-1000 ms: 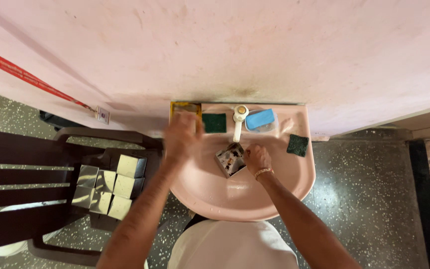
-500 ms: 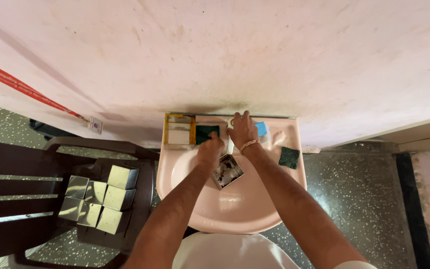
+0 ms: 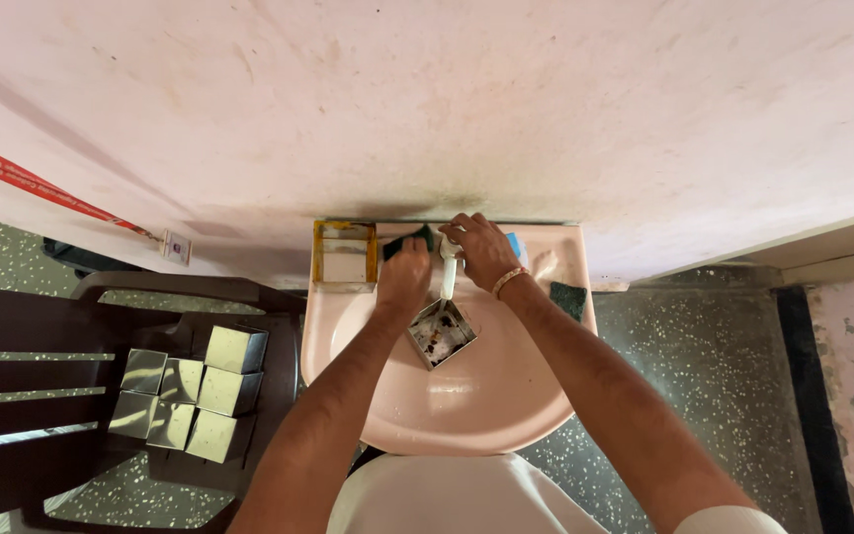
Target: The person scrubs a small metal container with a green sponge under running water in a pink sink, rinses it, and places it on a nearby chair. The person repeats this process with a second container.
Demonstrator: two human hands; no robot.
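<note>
Hands repositioned: right hand (image 3: 481, 252) now grips the tap (image 3: 448, 267) at twelve o'clock, left hand (image 3: 404, 277) closed on the scrub pad (image 3: 409, 240), steel mould (image 3: 441, 333) beneath the spout.

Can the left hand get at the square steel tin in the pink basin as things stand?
Probably yes. The left hand rests on the dark green scouring pad just above the square steel tin in the pink basin; nothing lies between them.

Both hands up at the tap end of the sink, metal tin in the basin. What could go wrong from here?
1. The square metal tin sits loose on the sloped pink basin under the tap; water may shift or tip it.
2. The right hand covers the tap top, so a sudden full flow could splash out.
</note>
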